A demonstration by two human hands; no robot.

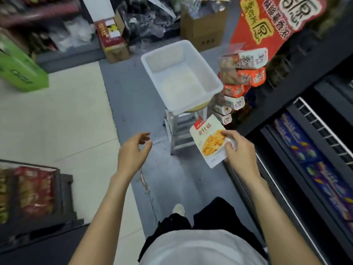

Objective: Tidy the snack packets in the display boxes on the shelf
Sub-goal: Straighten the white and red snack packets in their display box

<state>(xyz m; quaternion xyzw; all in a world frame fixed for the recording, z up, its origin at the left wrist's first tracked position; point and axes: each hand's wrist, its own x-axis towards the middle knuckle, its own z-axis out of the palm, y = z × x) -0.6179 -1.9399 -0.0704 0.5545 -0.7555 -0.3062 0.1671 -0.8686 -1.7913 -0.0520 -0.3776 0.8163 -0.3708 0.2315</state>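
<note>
Right hand [241, 148] of ours pinches a white enoki-mushroom snack packet [210, 142] beside the shelf [286, 119], below the white tub [183, 75]; our left hand [133, 150] hangs loosely curled, holding nothing.

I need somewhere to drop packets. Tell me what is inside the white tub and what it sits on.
The white tub shows only its bare pale floor, no packets. It rests on a stool with a round tan seat, mostly covered by the tub. The right hand holds a snack packet.
</note>
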